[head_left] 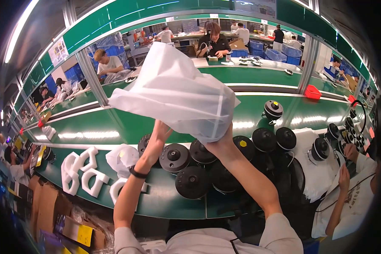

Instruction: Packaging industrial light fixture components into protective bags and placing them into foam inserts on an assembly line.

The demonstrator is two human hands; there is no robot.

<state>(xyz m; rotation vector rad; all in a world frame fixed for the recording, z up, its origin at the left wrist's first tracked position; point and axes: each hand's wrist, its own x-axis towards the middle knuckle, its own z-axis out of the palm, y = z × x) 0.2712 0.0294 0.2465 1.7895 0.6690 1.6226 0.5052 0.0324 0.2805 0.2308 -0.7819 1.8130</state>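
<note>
Both my hands hold up a white translucent plastic bag (173, 91) above the bench. A darker, greyish shape shows through its right part; what it is I cannot make out. My right hand (221, 139) is closed on the bag's lower right end, fingers partly covered. My left hand (160, 132) grips it from beneath, with most fingers hidden behind the plastic. Below my arms stand several black round dome-topped units (193, 182). White angular foam frames (94, 183) lie to the left, beside a crumpled white bag (122, 158).
A green conveyor belt (144, 129) runs behind the bench; one black unit (273, 109) stands on it. Stacked white bags (319, 180) lie at right, near a co-worker's hands (347, 165). A red bin (313, 92) sits farther back. Cardboard boxes (51, 207) stand lower left.
</note>
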